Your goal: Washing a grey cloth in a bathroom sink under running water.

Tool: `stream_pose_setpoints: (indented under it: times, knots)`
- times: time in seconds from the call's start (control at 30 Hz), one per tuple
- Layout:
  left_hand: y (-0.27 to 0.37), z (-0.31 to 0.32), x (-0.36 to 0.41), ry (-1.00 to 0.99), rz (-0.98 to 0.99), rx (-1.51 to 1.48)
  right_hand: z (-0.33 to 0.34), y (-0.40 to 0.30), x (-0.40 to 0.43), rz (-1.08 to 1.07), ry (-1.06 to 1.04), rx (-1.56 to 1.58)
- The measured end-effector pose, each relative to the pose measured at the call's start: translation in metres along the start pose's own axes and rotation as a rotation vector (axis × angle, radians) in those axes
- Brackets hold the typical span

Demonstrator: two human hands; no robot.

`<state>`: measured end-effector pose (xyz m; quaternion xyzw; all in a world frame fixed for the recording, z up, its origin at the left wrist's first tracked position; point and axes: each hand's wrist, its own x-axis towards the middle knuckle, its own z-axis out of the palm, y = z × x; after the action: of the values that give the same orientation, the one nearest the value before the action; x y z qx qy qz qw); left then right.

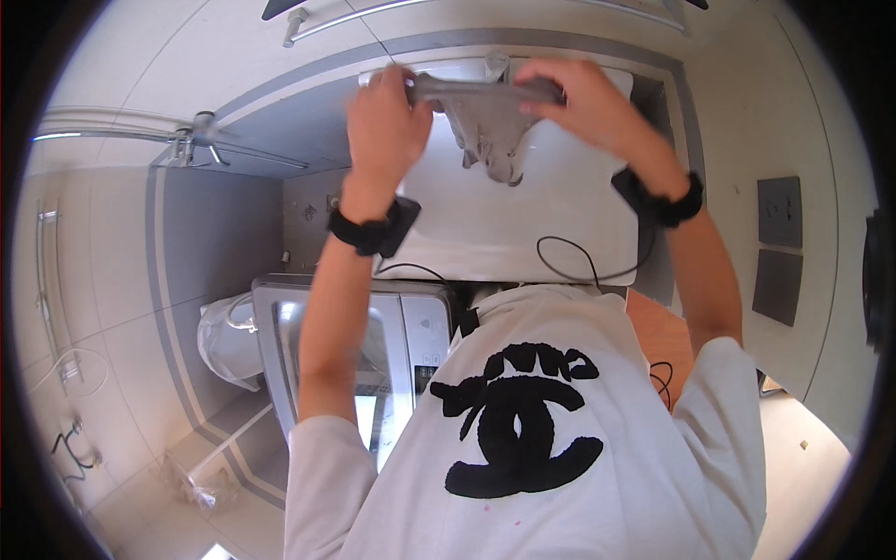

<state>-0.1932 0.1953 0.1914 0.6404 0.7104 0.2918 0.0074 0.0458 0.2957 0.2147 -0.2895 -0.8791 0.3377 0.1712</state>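
A crumpled grey-brown cloth [490, 126] is stretched between my two hands above a white sink basin [518, 217]. My left hand [388, 119] grips its left end and my right hand [581, 98] its right end. The middle of the cloth hangs down in wet-looking folds over the basin. Behind it, partly covered, stands what looks like the faucet [497, 66] at the basin's far edge. Each wrist wears a black strap with a small dark device, and thin black cables trail from them.
A silver washing machine or similar appliance [343, 301] stands at my left, near a white bag-covered bin [231, 336]. A wall-mounted shower mixer [196, 140] is further left. A metal towel rail [483, 8] runs along the far wall. Dark switch plates [778, 210] are on the right.
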Motion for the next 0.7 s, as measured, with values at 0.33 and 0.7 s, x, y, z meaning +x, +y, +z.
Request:
stream_pose_setpoints:
  times: [0.33,0.7]
  knots:
    - [-0.016,0.095,-0.09,-0.364,-0.931,-1.85,0.132,-0.012,-0.069,-0.309,0.157,-0.185]
    - [-0.035,0.138,-0.118,-0.148,-0.969,-2.444,0.143,0.01,-0.071,-0.236,-0.016,-0.01]
